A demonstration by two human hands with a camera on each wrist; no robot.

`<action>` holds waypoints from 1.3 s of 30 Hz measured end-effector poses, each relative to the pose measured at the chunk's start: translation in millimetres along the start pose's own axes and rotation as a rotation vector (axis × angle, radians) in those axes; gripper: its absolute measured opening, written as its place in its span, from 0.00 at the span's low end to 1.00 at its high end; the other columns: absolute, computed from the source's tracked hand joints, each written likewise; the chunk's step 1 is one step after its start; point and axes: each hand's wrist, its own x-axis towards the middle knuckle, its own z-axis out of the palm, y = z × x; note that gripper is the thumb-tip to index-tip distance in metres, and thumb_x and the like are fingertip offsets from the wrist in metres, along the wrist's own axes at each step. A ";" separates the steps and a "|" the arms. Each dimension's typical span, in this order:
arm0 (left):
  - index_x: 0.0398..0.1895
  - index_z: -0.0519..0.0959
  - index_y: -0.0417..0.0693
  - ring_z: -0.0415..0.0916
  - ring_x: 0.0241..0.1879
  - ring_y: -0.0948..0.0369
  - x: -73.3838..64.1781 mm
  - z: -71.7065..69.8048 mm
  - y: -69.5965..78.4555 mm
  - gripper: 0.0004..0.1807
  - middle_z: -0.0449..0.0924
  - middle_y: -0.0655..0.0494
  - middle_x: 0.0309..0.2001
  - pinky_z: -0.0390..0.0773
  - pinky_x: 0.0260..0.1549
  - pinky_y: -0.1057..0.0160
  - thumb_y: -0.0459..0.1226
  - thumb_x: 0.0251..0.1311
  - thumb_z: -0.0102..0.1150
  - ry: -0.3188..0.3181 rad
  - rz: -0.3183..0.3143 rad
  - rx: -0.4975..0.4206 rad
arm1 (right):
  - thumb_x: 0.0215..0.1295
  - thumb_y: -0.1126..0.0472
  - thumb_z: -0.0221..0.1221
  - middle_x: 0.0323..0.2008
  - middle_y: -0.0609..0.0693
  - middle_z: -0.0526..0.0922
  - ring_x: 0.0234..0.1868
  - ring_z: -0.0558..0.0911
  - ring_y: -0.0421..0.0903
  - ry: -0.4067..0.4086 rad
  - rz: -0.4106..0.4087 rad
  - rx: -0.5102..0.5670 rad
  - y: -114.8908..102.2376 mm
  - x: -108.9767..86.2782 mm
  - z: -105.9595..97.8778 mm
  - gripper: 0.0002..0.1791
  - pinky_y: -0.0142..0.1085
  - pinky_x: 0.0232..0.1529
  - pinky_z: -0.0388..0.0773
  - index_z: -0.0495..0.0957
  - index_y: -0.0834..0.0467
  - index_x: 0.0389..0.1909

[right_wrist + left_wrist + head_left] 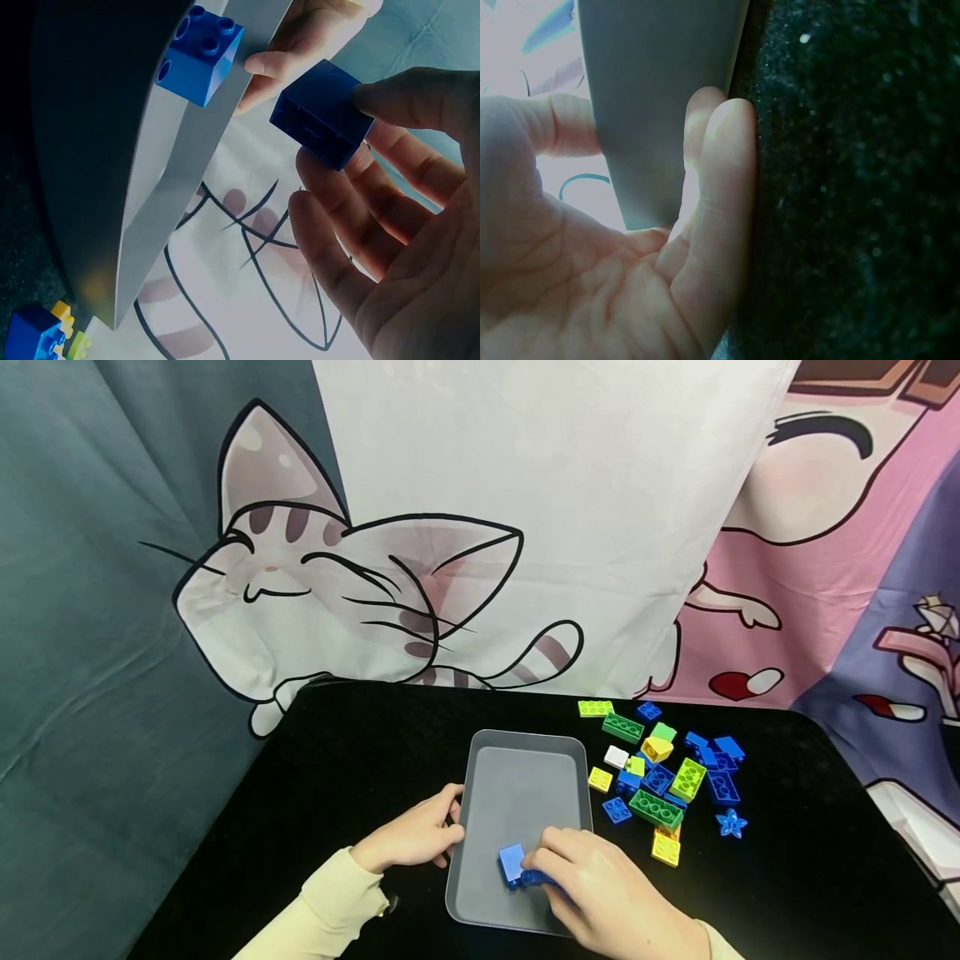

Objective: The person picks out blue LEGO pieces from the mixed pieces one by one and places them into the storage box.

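Note:
A shallow grey tray (525, 793) lies on the black table. My left hand (420, 831) holds its left edge, with the thumb (570, 124) at the rim and the fingers (724, 165) along the outer wall. Over the tray's near right part, my right hand (600, 889) pinches a blue toy brick (322, 112) between thumb and fingertips; the hand covers part of that brick in the head view. Beside it, a second blue brick with a sloped face (512, 864) sits inside the tray, its studs (211, 46) showing in the right wrist view.
Right of the tray lies a loose pile of toy bricks, among them a long green brick (656, 810), a lime brick (687, 779), a yellow brick (665, 850) and a white brick (617, 757). A blue flower piece (731, 823) lies at the pile's right. A printed cloth (570, 468) hangs behind the table.

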 end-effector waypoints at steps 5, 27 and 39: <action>0.76 0.58 0.38 0.79 0.30 0.60 0.4 -0.3 0.0 0.36 0.73 0.51 0.41 0.86 0.23 0.62 0.34 0.64 0.52 0.001 0.003 -0.003 | 0.62 0.35 0.67 0.61 0.34 0.76 0.56 0.77 0.34 -0.127 0.088 0.000 -0.4 -2.7 -3.3 0.35 0.42 0.57 0.85 0.71 0.35 0.70; 0.76 0.58 0.37 0.79 0.30 0.60 0.0 -0.4 0.6 0.36 0.74 0.51 0.40 0.85 0.23 0.62 0.33 0.63 0.52 0.000 0.004 0.000 | 0.50 0.28 0.71 0.79 0.49 0.63 0.74 0.70 0.56 -0.018 0.324 -0.176 60.4 -58.4 -24.0 0.54 0.66 0.65 0.74 0.64 0.43 0.78; 0.75 0.59 0.38 0.79 0.31 0.60 -0.6 -0.3 1.8 0.36 0.73 0.51 0.41 0.85 0.23 0.62 0.33 0.63 0.52 0.000 -0.001 -0.002 | 0.50 0.31 0.73 0.72 0.59 0.71 0.65 0.76 0.65 0.037 0.454 -0.231 102.3 -93.0 -42.5 0.51 0.73 0.57 0.74 0.72 0.52 0.72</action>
